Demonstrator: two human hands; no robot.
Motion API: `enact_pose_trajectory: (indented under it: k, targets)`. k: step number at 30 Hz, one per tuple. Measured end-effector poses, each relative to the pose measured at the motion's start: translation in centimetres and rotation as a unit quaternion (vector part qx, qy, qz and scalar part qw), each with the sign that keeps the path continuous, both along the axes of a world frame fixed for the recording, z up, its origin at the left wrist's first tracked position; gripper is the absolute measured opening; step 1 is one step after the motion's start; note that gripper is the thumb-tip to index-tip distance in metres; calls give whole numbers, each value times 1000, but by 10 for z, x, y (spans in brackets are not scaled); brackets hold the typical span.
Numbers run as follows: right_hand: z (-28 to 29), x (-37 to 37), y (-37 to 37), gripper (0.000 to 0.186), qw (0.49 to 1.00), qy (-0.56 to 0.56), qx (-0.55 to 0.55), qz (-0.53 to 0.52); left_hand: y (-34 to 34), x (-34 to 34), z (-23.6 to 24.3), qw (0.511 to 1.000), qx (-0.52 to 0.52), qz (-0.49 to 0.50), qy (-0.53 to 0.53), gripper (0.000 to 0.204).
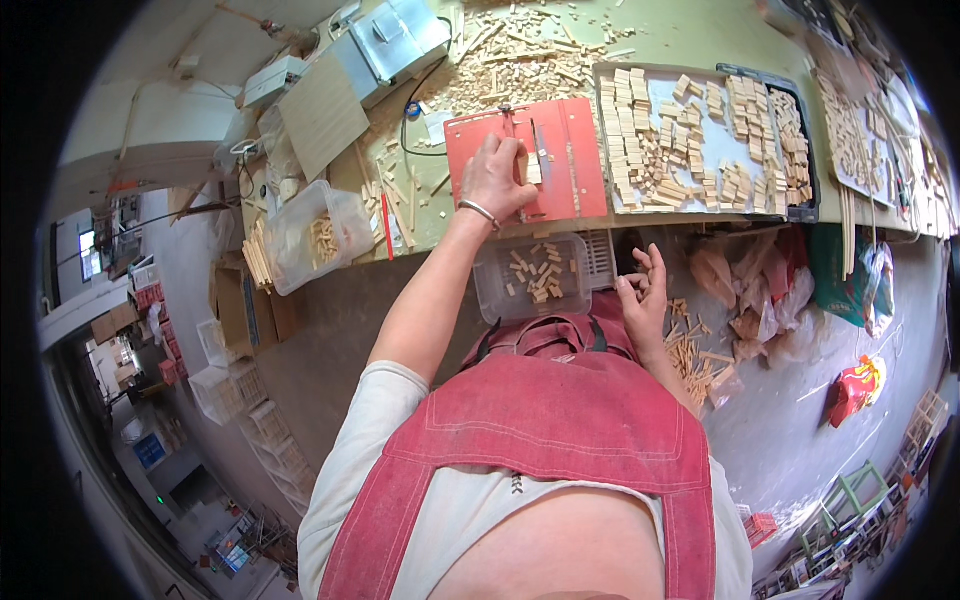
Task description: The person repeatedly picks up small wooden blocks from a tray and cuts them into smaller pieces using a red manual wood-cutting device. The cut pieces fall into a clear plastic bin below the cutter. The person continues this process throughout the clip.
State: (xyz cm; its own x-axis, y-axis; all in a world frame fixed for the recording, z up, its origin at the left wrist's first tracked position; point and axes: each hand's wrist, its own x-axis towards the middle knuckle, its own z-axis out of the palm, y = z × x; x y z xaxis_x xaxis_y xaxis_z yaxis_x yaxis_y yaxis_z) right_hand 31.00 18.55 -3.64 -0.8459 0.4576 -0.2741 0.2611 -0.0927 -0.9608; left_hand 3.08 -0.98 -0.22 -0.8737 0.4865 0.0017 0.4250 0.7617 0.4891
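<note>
My left hand (pixel 490 182), with a metal bangle at its wrist, rests on a red machine plate (pixel 585 170) at the bench's front edge. Its fingers and thumb are closed on a small wooden block (pixel 533 168), beside a narrow slot with a thin, dark blade-like strip (pixel 541 140). Below the bench edge, to the right, my right hand (pixel 645 297) hangs with its fingers bent and apart, and nothing shows in it. Between my arms, over my lap, sits a clear plastic bin (pixel 488 290) holding several wooden pieces (pixel 545 270).
A grey tray (pixel 606 120) of cut wooden blocks lies right of the plate. Scraps and sawdust (pixel 500 60) cover the bench behind it. Another clear bin (pixel 290 245), a red stick (pixel 387 228) and a board (pixel 322 117) are at left. Plastic bags (pixel 755 290) hang below.
</note>
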Motion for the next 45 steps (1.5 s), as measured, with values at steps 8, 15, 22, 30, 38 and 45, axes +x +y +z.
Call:
enact_pose_trajectory:
  k: [8, 15, 22, 30, 38, 45]
  targets:
    - [1, 2, 5, 84, 1000, -3, -8, -10, 2, -18, -3, 1000, 4, 1, -16, 51]
    - [0, 5, 5, 83, 1000, -9, -10, -11, 5, -34, 4, 1000, -17, -7, -22, 53]
    - [-4, 8, 18, 81, 999, -8, -6, -46, 5, 8, 10, 995, -80, -38, 37, 53]
    - [-1, 9, 87, 79, 998, -2, -4, -70, -4, 107, 26, 989, -120, -34, 78, 52]
    - [10, -9, 207, 34, 976, -36, 208, -60, -6, 173, 58, 984, -176, 11, 5, 47]
    - [30, -102, 347, 26, 747, -29, 655, 111, 5, 238, 14, 960, -212, 176, -42, 58]
